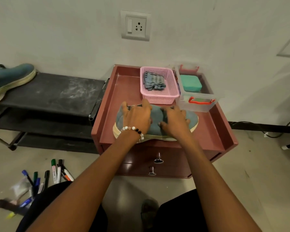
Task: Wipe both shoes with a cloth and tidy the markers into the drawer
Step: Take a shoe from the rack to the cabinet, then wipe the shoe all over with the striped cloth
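Observation:
A blue-grey shoe [157,118] with a cream sole lies on its side on top of the reddish cabinet [129,91]. My left hand [136,117], with a bead bracelet at the wrist, grips its left end, fingers spread over the far edge. My right hand [174,122] holds the shoe's middle with curled fingers. The second blue shoe [10,77] sits on the black rack at far left. Folded grey cloths [154,81] lie in a pink basket [159,99]. Several markers [57,171] are scattered on the floor at lower left. The top drawer [158,160] under the cabinet top is closed.
A clear box [197,104] with red clips holds a teal case beside the basket. The black rack [49,92] stands left of the cabinet. A second drawer knob [151,171] is below the first. My knees are at the bottom, a wall socket [135,25] above.

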Demonstrator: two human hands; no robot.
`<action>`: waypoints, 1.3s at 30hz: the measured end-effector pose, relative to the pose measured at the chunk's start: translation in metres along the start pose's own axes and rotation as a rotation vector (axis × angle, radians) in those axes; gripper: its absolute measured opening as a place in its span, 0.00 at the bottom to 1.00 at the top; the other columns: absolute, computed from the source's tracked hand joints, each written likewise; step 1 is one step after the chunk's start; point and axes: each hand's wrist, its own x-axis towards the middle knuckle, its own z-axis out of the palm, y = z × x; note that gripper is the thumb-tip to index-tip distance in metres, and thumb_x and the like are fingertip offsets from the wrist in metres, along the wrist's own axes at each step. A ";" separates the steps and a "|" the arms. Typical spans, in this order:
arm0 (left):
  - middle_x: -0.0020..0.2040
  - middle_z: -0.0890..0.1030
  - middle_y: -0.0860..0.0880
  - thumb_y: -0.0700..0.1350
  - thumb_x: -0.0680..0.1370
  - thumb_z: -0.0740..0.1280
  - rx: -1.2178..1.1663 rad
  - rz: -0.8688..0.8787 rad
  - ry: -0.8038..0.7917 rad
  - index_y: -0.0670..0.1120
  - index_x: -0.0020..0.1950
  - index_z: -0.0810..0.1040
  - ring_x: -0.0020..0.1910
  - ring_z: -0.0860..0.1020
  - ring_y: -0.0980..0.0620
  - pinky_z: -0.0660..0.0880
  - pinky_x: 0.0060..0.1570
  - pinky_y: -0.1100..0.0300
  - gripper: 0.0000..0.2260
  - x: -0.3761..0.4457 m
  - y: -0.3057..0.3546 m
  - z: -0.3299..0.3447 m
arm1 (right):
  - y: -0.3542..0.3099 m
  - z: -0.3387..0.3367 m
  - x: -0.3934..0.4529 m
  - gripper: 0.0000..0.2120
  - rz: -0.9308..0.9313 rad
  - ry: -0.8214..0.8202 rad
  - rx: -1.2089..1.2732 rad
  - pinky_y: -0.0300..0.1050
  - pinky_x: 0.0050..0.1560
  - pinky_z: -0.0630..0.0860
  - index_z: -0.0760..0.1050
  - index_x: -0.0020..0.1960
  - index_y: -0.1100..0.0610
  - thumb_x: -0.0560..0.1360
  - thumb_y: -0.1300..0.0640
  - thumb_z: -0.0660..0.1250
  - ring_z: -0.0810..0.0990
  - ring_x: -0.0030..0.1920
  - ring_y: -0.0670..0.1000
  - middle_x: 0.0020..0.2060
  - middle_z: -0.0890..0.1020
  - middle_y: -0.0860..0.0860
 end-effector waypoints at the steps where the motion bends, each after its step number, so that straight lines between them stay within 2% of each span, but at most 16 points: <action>1: 0.41 0.81 0.50 0.45 0.72 0.67 -0.112 -0.016 0.035 0.48 0.57 0.68 0.47 0.79 0.48 0.53 0.64 0.51 0.15 0.002 -0.001 -0.002 | 0.000 0.000 0.002 0.25 0.009 0.042 0.033 0.59 0.64 0.63 0.67 0.69 0.49 0.74 0.53 0.69 0.62 0.68 0.59 0.68 0.65 0.54; 3: 0.36 0.78 0.55 0.44 0.70 0.71 -0.380 -0.046 0.098 0.51 0.53 0.68 0.42 0.77 0.52 0.56 0.54 0.57 0.16 0.007 -0.002 -0.008 | 0.004 -0.001 0.007 0.23 0.021 0.129 0.114 0.59 0.64 0.66 0.70 0.66 0.50 0.72 0.53 0.71 0.67 0.66 0.59 0.66 0.70 0.54; 5: 0.33 0.75 0.56 0.41 0.69 0.74 -0.663 -0.065 0.089 0.52 0.50 0.68 0.38 0.76 0.53 0.66 0.48 0.57 0.18 0.012 -0.004 -0.013 | 0.011 -0.006 0.008 0.22 0.009 0.185 0.227 0.59 0.62 0.69 0.73 0.64 0.51 0.71 0.52 0.72 0.71 0.63 0.58 0.62 0.75 0.53; 8: 0.33 0.78 0.49 0.37 0.69 0.75 -0.893 -0.070 0.034 0.53 0.51 0.71 0.34 0.78 0.50 0.78 0.40 0.53 0.19 0.015 -0.010 -0.017 | 0.023 -0.014 0.005 0.16 -0.060 0.143 0.339 0.52 0.61 0.71 0.78 0.59 0.53 0.72 0.53 0.72 0.76 0.57 0.53 0.55 0.81 0.50; 10: 0.33 0.81 0.46 0.37 0.69 0.75 -0.899 -0.041 -0.032 0.52 0.51 0.73 0.32 0.79 0.51 0.79 0.39 0.53 0.18 0.015 -0.011 -0.021 | 0.028 -0.016 0.006 0.09 -0.057 0.143 0.359 0.47 0.58 0.73 0.81 0.53 0.54 0.73 0.56 0.70 0.79 0.53 0.51 0.49 0.83 0.50; 13: 0.32 0.83 0.47 0.42 0.74 0.72 -0.792 0.007 -0.058 0.50 0.51 0.76 0.28 0.81 0.54 0.79 0.38 0.60 0.09 0.012 -0.008 -0.033 | 0.026 -0.017 0.012 0.05 -0.016 0.286 0.404 0.53 0.56 0.76 0.83 0.47 0.55 0.75 0.58 0.68 0.81 0.48 0.52 0.44 0.84 0.51; 15: 0.33 0.83 0.49 0.43 0.75 0.70 -0.725 0.021 0.024 0.50 0.52 0.78 0.27 0.81 0.56 0.78 0.36 0.62 0.06 0.013 -0.011 -0.039 | 0.019 -0.020 0.018 0.06 -0.028 0.385 0.443 0.54 0.56 0.76 0.83 0.49 0.57 0.75 0.59 0.67 0.81 0.48 0.52 0.45 0.84 0.52; 19: 0.34 0.83 0.51 0.42 0.76 0.69 -0.672 -0.016 0.089 0.48 0.50 0.80 0.33 0.82 0.57 0.81 0.40 0.59 0.05 0.023 -0.031 -0.045 | -0.002 -0.036 0.045 0.09 -0.155 0.477 0.362 0.46 0.56 0.75 0.82 0.53 0.61 0.76 0.63 0.66 0.81 0.50 0.53 0.50 0.84 0.55; 21: 0.33 0.83 0.51 0.41 0.75 0.70 -0.673 -0.049 0.130 0.48 0.47 0.81 0.34 0.82 0.58 0.81 0.44 0.58 0.03 0.027 -0.038 -0.045 | -0.014 -0.042 0.075 0.10 -0.212 0.434 0.276 0.45 0.58 0.74 0.81 0.55 0.61 0.75 0.63 0.66 0.81 0.52 0.54 0.52 0.83 0.56; 24: 0.32 0.82 0.53 0.40 0.75 0.70 -0.690 -0.090 0.155 0.48 0.45 0.81 0.35 0.82 0.59 0.80 0.46 0.60 0.03 0.032 -0.045 -0.042 | -0.030 -0.037 0.130 0.15 -0.263 0.228 0.003 0.45 0.59 0.72 0.78 0.60 0.61 0.74 0.61 0.69 0.78 0.57 0.56 0.58 0.80 0.56; 26: 0.32 0.82 0.53 0.40 0.75 0.69 -0.727 -0.118 0.150 0.48 0.45 0.81 0.36 0.82 0.57 0.80 0.47 0.57 0.03 0.035 -0.049 -0.040 | -0.034 -0.029 0.164 0.21 -0.254 0.105 -0.161 0.47 0.62 0.70 0.74 0.65 0.59 0.73 0.58 0.70 0.76 0.60 0.56 0.62 0.78 0.56; 30: 0.32 0.82 0.52 0.39 0.75 0.70 -0.750 -0.158 0.134 0.49 0.43 0.80 0.35 0.82 0.55 0.81 0.46 0.54 0.05 0.042 -0.056 -0.031 | -0.035 -0.005 0.201 0.28 -0.224 -0.056 -0.268 0.51 0.64 0.71 0.70 0.68 0.54 0.70 0.54 0.74 0.75 0.61 0.58 0.63 0.76 0.55; 32: 0.32 0.82 0.51 0.38 0.75 0.70 -0.771 -0.157 0.124 0.49 0.42 0.80 0.35 0.82 0.54 0.81 0.45 0.54 0.06 0.046 -0.058 -0.029 | -0.033 0.005 0.211 0.29 -0.230 -0.015 -0.296 0.53 0.64 0.72 0.71 0.68 0.53 0.69 0.54 0.74 0.75 0.61 0.58 0.62 0.77 0.56; 36: 0.32 0.82 0.49 0.38 0.76 0.69 -0.898 -0.212 0.122 0.46 0.43 0.80 0.31 0.81 0.54 0.82 0.40 0.57 0.04 0.052 -0.061 -0.028 | -0.032 0.003 0.221 0.16 -0.245 0.124 -0.328 0.48 0.55 0.75 0.77 0.60 0.59 0.73 0.60 0.70 0.79 0.53 0.58 0.54 0.81 0.58; 39: 0.34 0.83 0.46 0.37 0.75 0.69 -0.953 -0.229 0.168 0.44 0.44 0.81 0.29 0.80 0.54 0.80 0.36 0.61 0.03 0.054 -0.062 -0.029 | -0.035 -0.008 0.214 0.12 -0.237 0.233 -0.227 0.44 0.49 0.74 0.79 0.56 0.60 0.74 0.58 0.67 0.79 0.47 0.56 0.50 0.82 0.59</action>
